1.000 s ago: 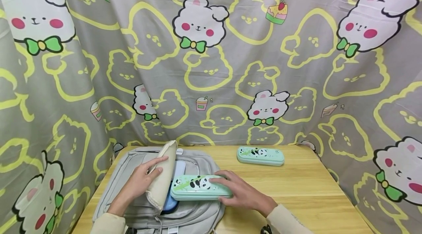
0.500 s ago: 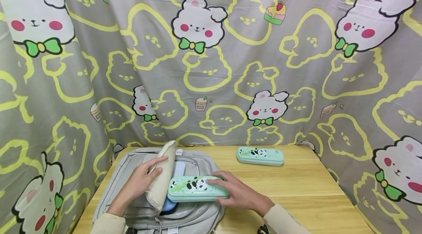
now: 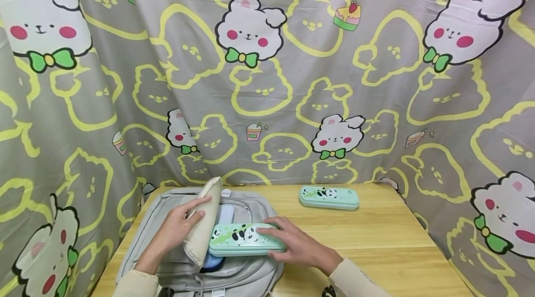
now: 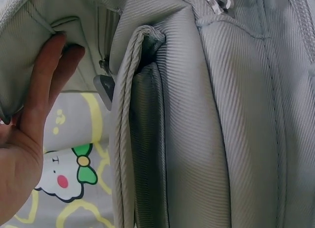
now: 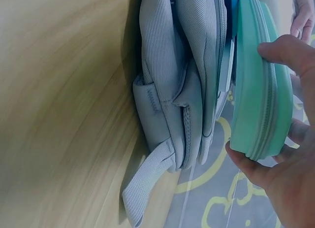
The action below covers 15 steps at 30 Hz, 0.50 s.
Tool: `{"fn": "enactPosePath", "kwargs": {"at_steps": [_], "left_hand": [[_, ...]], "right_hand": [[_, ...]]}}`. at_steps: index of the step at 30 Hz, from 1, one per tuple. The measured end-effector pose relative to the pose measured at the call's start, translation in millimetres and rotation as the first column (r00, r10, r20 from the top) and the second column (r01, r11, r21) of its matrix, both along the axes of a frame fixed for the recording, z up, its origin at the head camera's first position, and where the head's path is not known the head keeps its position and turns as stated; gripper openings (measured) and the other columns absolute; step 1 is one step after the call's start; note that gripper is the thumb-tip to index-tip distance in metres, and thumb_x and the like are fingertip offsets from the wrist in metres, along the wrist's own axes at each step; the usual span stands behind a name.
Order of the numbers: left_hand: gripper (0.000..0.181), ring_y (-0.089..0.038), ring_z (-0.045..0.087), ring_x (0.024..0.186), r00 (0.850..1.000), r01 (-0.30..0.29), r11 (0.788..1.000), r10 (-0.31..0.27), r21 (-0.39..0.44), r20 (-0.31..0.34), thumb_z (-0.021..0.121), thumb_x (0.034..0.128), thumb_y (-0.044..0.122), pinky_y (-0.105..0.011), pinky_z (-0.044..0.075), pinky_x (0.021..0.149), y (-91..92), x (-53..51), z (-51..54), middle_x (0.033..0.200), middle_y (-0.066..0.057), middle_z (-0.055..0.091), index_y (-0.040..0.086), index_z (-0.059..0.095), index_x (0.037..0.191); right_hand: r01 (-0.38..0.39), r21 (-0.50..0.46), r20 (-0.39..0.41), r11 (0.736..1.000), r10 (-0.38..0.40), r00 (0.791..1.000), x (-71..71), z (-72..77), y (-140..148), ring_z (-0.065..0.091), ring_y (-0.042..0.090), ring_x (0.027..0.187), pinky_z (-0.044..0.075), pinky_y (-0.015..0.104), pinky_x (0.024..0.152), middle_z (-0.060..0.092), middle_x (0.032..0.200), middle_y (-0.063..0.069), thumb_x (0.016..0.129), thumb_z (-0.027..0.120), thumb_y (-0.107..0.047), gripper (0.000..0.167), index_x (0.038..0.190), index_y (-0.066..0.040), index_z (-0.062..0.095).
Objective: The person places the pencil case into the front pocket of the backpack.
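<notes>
A grey backpack (image 3: pixel 159 204) lies on the table with its front compartment open. My left hand (image 3: pixel 177 225) holds up the cream-lined flap (image 3: pixel 205 229); two straight fingers lie against its grey side in the left wrist view. My right hand (image 3: pixel 294 243) grips the right end of a mint-green pencil case (image 3: pixel 246 240) printed with pandas, its thumb by the zipper in the right wrist view. The left end of the case is at the compartment mouth beside the flap. A darker blue object (image 3: pixel 212 263) and a pale blue one (image 3: pixel 225 214) show partly inside the compartment.
A second mint-green panda pencil case (image 3: pixel 329 197) lies at the back of the wooden table (image 3: pixel 355 236). Behind and at both sides hangs a grey curtain (image 3: pixel 267 167) with rabbit prints. A webbing strap (image 5: pixel 147 183) sticks out from the backpack's side.
My right hand has moved the pencil case a little to the left, closer to the flap, covering more of the blue object. The left hand still holds the flap up.
</notes>
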<state>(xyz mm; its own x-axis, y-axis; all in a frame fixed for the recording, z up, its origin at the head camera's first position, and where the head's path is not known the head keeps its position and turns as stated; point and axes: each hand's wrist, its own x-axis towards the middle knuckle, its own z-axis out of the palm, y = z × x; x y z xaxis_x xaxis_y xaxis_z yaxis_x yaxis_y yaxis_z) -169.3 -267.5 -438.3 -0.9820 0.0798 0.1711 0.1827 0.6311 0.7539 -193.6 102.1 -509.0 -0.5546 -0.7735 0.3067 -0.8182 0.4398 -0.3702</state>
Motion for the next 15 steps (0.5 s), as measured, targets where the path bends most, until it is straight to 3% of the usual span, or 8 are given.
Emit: {"fn": "enactPosePath", "kwargs": {"at_steps": [4, 7, 9, 12, 15], "left_hand": [[0.042, -0.039, 0.06, 0.14, 1.0, -0.014, 1.0, 0.014, 0.002, -0.002, 0.068, 0.1087, 0.014, -0.031, 0.055, 0.086, -0.1, -0.4, 1.3, 0.161, -0.019, 0.058, 0.018, 0.068, 0.151], [0.043, -0.032, 0.066, 0.116, 1.0, -0.019, 1.0, 0.019, 0.014, 0.002, 0.068, 0.1085, 0.013, -0.029, 0.054, 0.078, 0.6, -0.4, 3.1, 0.161, -0.021, 0.057, 0.017, 0.068, 0.151], [0.043, -0.026, 0.065, 0.098, 1.0, -0.02, 0.999, 0.02, 0.027, 0.012, 0.067, 0.1086, 0.013, -0.029, 0.053, 0.073, 1.0, -0.3, 4.4, 0.161, -0.022, 0.056, 0.016, 0.067, 0.152], [0.043, -0.019, 0.057, 0.082, 0.999, -0.029, 0.999, 0.028, 0.043, 0.022, 0.067, 0.1087, 0.013, -0.029, 0.051, 0.069, 1.4, -0.1, 5.8, 0.161, -0.023, 0.056, 0.016, 0.067, 0.152], [0.043, -0.016, 0.054, 0.074, 0.999, -0.038, 0.998, 0.037, 0.051, 0.03, 0.067, 0.109, 0.013, -0.029, 0.051, 0.067, 1.5, 0.1, 6.2, 0.16, -0.024, 0.057, 0.016, 0.067, 0.152]], "right_hand": [[0.006, 0.009, -0.018, 1.0, -0.006, 1.0, 0.7, 0.1, -4, 0.05, 0.028, 0.149, 0.05, 0.048, 0.119, 0.048, 0.165, 0.007, 0.103, 0.078, -0.033, 0.063, 0.161, -0.03, 0.055], [0.015, 0.017, -0.013, 1.0, -0.014, 1.0, 1.5, 0.9, -8, 0.05, 0.028, 0.149, 0.05, 0.048, 0.119, 0.049, 0.165, 0.009, 0.104, 0.076, -0.035, 0.062, 0.162, -0.03, 0.054], [0.018, 0.023, -0.006, 1.0, -0.018, 1.0, 2.1, 1.8, -10, 0.05, 0.027, 0.149, 0.05, 0.048, 0.119, 0.049, 0.165, 0.01, 0.105, 0.075, -0.035, 0.062, 0.162, -0.031, 0.054], [0.023, 0.032, -0.004, 0.999, -0.023, 1.0, 2.8, 3.1, -14, 0.051, 0.027, 0.148, 0.05, 0.048, 0.118, 0.05, 0.164, 0.01, 0.105, 0.074, -0.036, 0.061, 0.162, -0.031, 0.054], [0.023, 0.034, -0.008, 0.999, -0.023, 1.0, 3.4, 4.5, -16, 0.051, 0.026, 0.148, 0.051, 0.047, 0.117, 0.05, 0.164, 0.01, 0.105, 0.074, -0.035, 0.06, 0.162, -0.03, 0.055]]}}
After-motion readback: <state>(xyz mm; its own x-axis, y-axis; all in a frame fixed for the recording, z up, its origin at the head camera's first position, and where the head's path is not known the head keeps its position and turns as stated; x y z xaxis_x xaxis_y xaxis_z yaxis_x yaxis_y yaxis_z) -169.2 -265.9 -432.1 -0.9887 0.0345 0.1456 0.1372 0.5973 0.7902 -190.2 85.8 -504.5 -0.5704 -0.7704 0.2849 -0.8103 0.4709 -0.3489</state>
